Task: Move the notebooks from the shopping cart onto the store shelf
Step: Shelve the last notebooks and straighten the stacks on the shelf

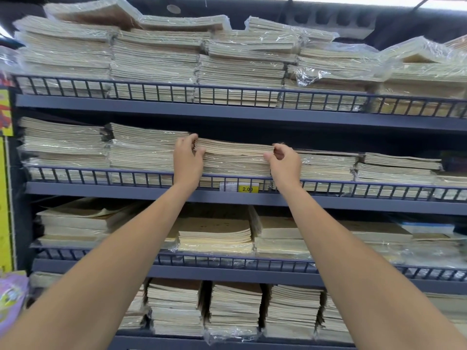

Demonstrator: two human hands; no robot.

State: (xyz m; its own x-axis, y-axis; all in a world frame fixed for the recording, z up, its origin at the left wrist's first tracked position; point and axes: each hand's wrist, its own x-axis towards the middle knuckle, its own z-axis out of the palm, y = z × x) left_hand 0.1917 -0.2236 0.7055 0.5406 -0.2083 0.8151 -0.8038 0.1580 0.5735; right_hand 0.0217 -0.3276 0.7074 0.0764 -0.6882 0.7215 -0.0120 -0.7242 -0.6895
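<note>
A stack of tan notebooks [235, 150] lies on top of a wrapped pile on the second shelf [151, 192] of the blue-grey store rack. My left hand [187, 159] grips the stack's left end, fingers curled over its top edge. My right hand [284, 161] pinches the stack's right front corner between thumb and fingers. Both arms reach up from below. The shopping cart is out of view.
Plastic-wrapped notebook piles fill all the shelves, left [141, 147] and right [328, 162] of the held stack. A wire rail [141, 174] fronts each shelf. A yellow price tag [248, 189] reading 2.00 hangs below the stack. Yellow signage [5, 173] edges the left.
</note>
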